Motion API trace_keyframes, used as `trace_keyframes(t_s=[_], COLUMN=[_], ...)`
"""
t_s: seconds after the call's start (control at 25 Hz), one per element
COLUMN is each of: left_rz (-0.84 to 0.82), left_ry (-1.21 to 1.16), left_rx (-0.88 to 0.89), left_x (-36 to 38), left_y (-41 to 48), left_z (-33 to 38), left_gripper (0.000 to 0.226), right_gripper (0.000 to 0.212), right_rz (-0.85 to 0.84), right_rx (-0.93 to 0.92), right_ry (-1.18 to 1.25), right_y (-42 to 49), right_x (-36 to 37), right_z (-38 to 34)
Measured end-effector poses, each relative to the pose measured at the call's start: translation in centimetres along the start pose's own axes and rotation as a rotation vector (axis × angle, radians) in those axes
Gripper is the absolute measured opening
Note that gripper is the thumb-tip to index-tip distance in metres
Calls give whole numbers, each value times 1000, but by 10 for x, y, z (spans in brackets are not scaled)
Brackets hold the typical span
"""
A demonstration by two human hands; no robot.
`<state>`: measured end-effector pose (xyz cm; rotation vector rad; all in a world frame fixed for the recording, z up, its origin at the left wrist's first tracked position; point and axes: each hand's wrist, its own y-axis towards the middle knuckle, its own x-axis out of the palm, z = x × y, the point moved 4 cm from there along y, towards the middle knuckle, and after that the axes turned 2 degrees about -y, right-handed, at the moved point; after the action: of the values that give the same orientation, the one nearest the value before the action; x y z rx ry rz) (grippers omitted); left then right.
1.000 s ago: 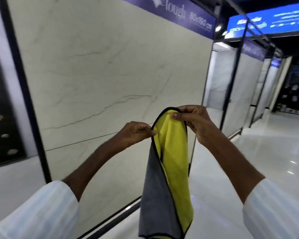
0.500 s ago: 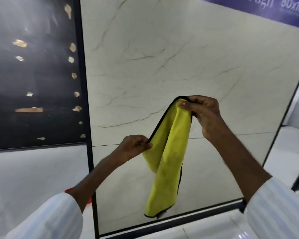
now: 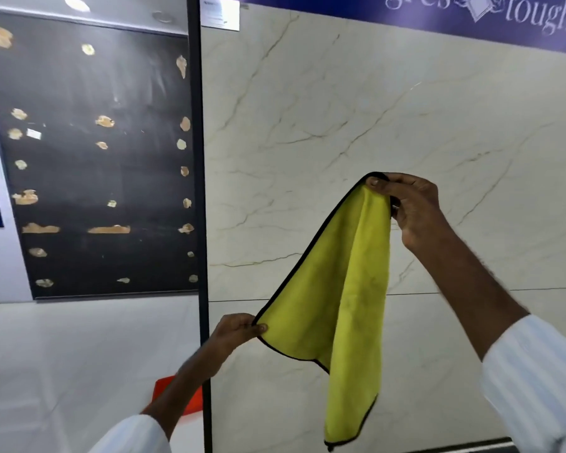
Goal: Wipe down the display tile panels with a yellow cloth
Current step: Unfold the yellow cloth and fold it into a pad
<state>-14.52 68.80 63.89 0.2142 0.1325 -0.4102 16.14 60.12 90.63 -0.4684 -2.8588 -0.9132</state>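
Both hands — left (image 3: 239, 328), right (image 3: 412, 207) — pinch cloth (image 3: 340, 289) corners; fold it flat before touching panel (image 3: 373, 109).

Open air fronts the marble panel (image 3: 307, 109); black post (image 3: 199, 158) borders left.

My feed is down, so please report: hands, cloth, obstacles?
Left hand pinches lower corner of yellow cloth; right hand pinches its top. Cloth spread before white tile panel, no wiping yet. Nothing between them.
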Motion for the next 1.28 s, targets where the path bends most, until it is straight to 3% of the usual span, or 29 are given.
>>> trace_keyframes(t_s=[0.08, 0.24, 0.32, 0.36, 0.44, 0.52, 0.6, 0.68, 0.8, 0.88, 0.96, 1.0, 1.04, 1.12, 1.28], left_rz=[99, 471, 532, 529, 501, 480, 478, 501, 469, 349, 174, 48, -33, -41, -85], left_ry=[-137, -627, -756, -766, -731, -676, -618, -576, -551, -618, -738, -800, -829, -782, -681], left_rx=[21, 25, 78, 122, 214, 282, 332, 368, 497, 625, 659, 620, 558, 458, 485], left_x=[-12, -53, -75, -83, -98, -110, -116, -120, -126, -136, -135, -118, -94, -39, 18], left_y=[-4, 5, 7, 5, 0, -5, -11, -18, -42, -55, -52, -45, -36, -22, -2], left_z=[13, 44, 72, 88, 122, 154, 183, 208, 256, 287, 316, 329, 340, 355, 351], left_gripper=[11, 9, 9, 9, 9, 24, 31, 26, 39, 66, 93, 96, 80, 33, 58], right_gripper=[12, 12, 34, 40, 16, 27, 17, 39, 28, 15, 28, 30, 31, 31, 10], right_rz=[9, -81, -174, -216, -232, -117, -37, -10, 8, -22, -130, -176, -225, -244, -303], right_rx=[-11, 22, 59, 83, 118, 156, 209, 168, 36, -45, -115, -74, -21, 25, -6], right_ry=[13, -12, -18, 18, 121, 254, 312, 275, 295, 466, 684, 699, 662, 478, 358], right_y=[7, 18, 17, 14, 6, 3, -1, 1, -3, -7, -19, -24, -28, -38, -54], right_x=[2, -10, -21, -23, -27, -31, -28, -22, -14, -10, 3, 23, 50, 102, 140], right_z=[-7, -20, -22, -21, -20, -15, -12, -11, -43, -73, -98, -102, -102, -92, -88])
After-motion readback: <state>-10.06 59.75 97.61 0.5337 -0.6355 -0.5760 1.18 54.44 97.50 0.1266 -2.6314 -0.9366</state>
